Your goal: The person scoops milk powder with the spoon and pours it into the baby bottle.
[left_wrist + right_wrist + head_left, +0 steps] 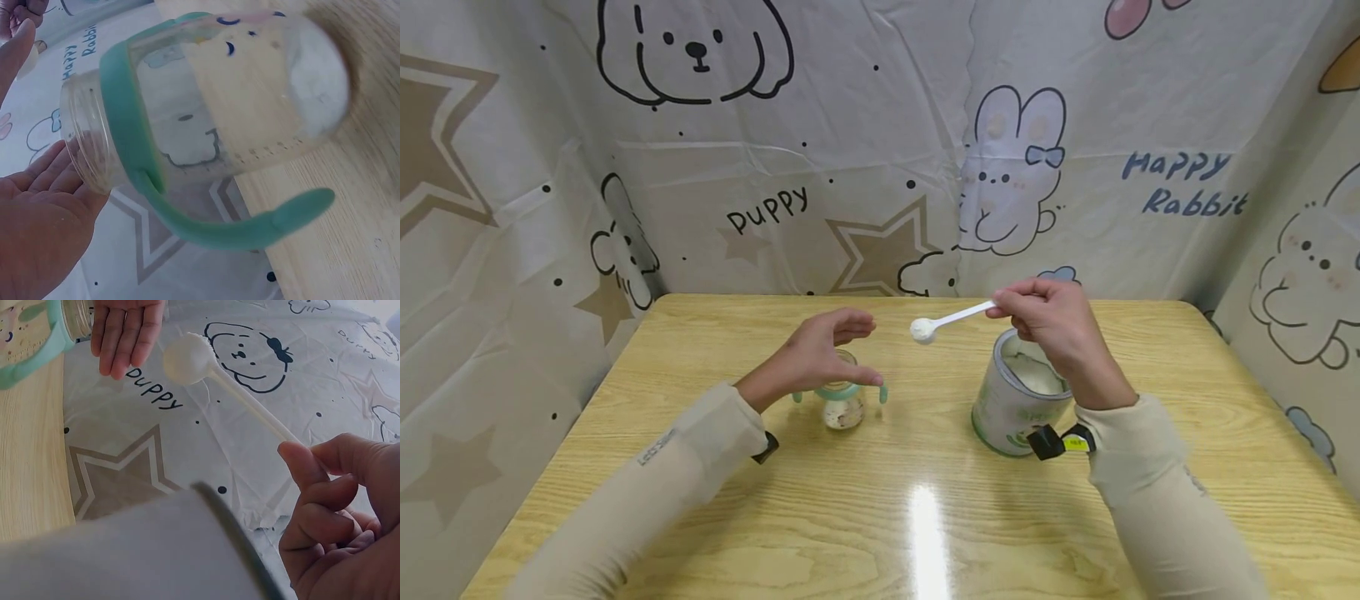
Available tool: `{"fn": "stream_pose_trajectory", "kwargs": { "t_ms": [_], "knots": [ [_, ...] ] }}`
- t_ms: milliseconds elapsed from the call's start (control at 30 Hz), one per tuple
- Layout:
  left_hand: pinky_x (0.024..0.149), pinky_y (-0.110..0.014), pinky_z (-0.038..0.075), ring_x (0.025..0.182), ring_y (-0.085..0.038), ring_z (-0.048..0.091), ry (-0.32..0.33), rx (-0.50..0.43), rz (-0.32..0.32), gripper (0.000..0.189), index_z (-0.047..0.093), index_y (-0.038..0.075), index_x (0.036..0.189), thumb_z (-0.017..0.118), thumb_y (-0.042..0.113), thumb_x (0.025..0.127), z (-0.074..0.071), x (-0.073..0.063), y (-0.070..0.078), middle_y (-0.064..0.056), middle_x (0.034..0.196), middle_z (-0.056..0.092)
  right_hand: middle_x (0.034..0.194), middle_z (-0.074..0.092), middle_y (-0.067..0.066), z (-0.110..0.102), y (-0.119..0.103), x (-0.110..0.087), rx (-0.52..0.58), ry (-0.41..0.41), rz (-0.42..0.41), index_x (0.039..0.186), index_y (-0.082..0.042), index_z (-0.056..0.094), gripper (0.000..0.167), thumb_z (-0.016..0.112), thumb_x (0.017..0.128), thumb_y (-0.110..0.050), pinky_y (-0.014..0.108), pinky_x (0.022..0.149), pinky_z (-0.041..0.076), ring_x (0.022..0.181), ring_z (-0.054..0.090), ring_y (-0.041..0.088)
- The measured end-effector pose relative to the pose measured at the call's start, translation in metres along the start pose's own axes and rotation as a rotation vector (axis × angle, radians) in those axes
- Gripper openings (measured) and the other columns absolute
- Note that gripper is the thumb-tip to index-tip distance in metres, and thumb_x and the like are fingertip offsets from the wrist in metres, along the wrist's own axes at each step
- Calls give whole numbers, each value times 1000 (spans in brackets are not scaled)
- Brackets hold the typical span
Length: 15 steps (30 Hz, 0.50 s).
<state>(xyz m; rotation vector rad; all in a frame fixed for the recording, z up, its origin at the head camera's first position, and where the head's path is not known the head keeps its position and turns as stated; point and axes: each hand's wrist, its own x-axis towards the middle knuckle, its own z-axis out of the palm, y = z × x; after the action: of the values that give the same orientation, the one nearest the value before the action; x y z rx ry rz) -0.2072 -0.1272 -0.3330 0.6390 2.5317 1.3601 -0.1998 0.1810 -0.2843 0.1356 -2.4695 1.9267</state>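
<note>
My right hand [1056, 325] pinches the handle end of a white measuring scoop [958, 316] between thumb and forefinger. White powder fills the scoop's bowl [187, 359], which hangs above the table between the bottle and the tin. A clear baby bottle [844, 414] with a green two-handled collar [128, 119] stands upright, its mouth uncovered. White powder [319, 81] lies at its bottom. Beside the bottle's neck, my left hand [816, 357] has its fingers extended and its thumb apart from them. Below my right hand is an uncapped tin of milk powder [998, 408].
The wooden table [880, 508] meets a patterned cloth backdrop [865, 150] at its far edge. More cloth hangs along the left and right sides. In the right wrist view, the tin's rim [240, 544] stands close below the right hand.
</note>
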Motion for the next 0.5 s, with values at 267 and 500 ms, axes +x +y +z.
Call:
{"fn": "stream_pose_trajectory", "kwargs": {
  "t_ms": [267,500],
  "knots": [
    [112,-43,40,133,-28,50,17,22,10,83,50,3,142,92,23,72,-4,-7,-9,-11,142,56,72,71,-10,16,0,4,33,-15,9,108,6,63,22,65,98,-14,18,51,37,59,44,7],
    [113,-46,38,134,-30,49,13,42,-1,84,50,3,142,92,23,73,-4,-13,-13,-12,142,56,71,71,-8,27,1,6,80,-30,20,107,6,64,19,65,98,-11,18,51,37,58,44,6]
  ]
}}
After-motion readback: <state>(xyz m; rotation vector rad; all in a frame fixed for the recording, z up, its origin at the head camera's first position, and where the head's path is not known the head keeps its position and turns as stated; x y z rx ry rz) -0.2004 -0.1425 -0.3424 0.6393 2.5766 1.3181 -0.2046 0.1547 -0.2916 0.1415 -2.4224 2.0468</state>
